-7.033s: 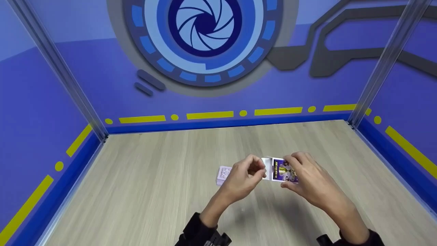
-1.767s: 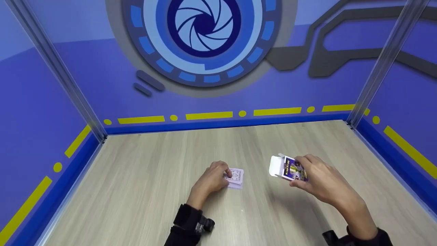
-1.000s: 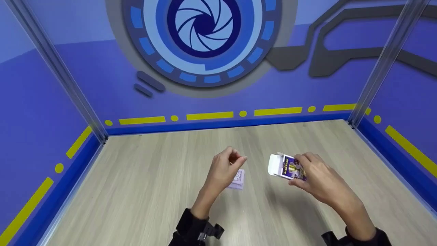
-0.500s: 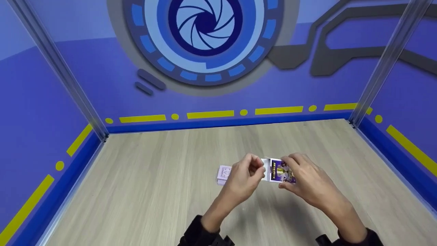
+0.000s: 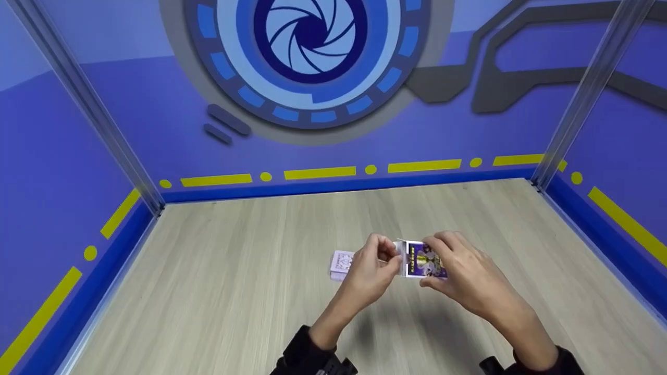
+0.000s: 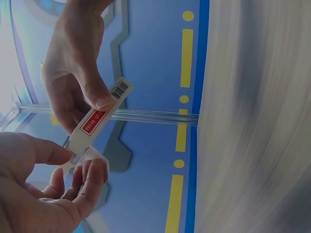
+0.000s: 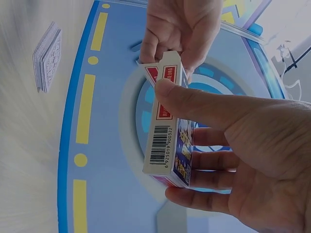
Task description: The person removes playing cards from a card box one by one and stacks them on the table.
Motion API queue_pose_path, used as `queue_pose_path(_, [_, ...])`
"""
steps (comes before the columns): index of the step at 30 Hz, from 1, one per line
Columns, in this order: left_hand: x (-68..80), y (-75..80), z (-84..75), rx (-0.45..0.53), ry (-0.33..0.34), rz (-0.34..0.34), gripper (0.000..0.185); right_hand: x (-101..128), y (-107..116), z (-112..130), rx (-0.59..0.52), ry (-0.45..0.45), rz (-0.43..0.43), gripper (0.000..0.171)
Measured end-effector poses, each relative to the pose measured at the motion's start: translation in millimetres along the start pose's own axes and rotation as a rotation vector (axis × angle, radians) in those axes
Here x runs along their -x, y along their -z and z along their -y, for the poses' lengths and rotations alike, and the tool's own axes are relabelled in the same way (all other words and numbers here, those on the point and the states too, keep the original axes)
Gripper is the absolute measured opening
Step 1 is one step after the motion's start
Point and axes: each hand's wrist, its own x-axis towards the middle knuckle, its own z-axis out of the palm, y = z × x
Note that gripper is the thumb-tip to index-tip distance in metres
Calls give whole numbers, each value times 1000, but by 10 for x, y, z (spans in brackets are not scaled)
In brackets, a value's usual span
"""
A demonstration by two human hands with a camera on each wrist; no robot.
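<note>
My right hand point(image 5: 469, 273) grips a small purple-and-white playing-card box point(image 5: 426, 260) by its sides, held up off the table, its open end facing left. In the right wrist view, the barcode side of the box point(image 7: 163, 131) shows under the thumb. At the open end, my left hand point(image 5: 371, 271) pinches a thin card edge point(image 6: 79, 156) between thumb and fingers, right at the mouth. The white end flap point(image 6: 101, 158) lies against those fingers. A stack of playing cards point(image 5: 341, 264), patterned side up, sits on the table behind the left hand, partly covered by it.
The pale wood-grain table point(image 5: 234, 291) lies beneath both hands. Blue printed walls point(image 5: 312, 151) with metal corner posts point(image 5: 573, 114) enclose it at the back and sides. Black straps point(image 5: 307, 357) circle the wrists.
My left hand has gone from the card stack up and right to the box's open end. My right hand has brought the box slightly left and turned it more level.
</note>
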Motion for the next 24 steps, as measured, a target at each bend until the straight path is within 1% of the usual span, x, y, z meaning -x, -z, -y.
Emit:
queue_pose_path(8, [-11,-4,75,54,28,25,19,-11,-18,23,6,31,6,68])
queue_pose_path(17, [-38,-5,97,25,24,12,22,-5,-23,30,4,39,0,68])
queue_pose_path(24, [-41,15,92,72,35,13,20,2,-34,2,24,39,1,69])
